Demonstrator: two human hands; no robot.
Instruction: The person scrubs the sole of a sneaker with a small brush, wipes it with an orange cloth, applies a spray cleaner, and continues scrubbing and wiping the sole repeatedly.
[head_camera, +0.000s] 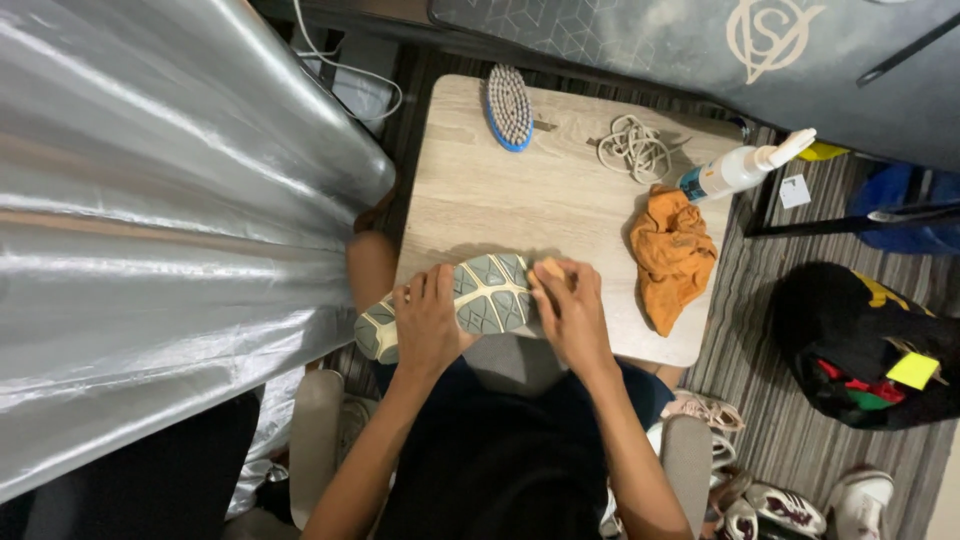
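Bare forearms (dark navy clothing)

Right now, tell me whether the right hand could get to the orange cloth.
Probably yes. The right hand, pressed on the upturned shoe with a small tan thing in it, sits just beside the orange cloth, with only bare tabletop between. It would have to let go first.

A small light wood-grain table (560, 200) stands on striped grey flooring (760, 390), with a shiny silver sheet (150, 200) left of the grip.

Left hand (428, 325) grips upturned shoe (470, 300); right hand (572, 315) presses its sole.
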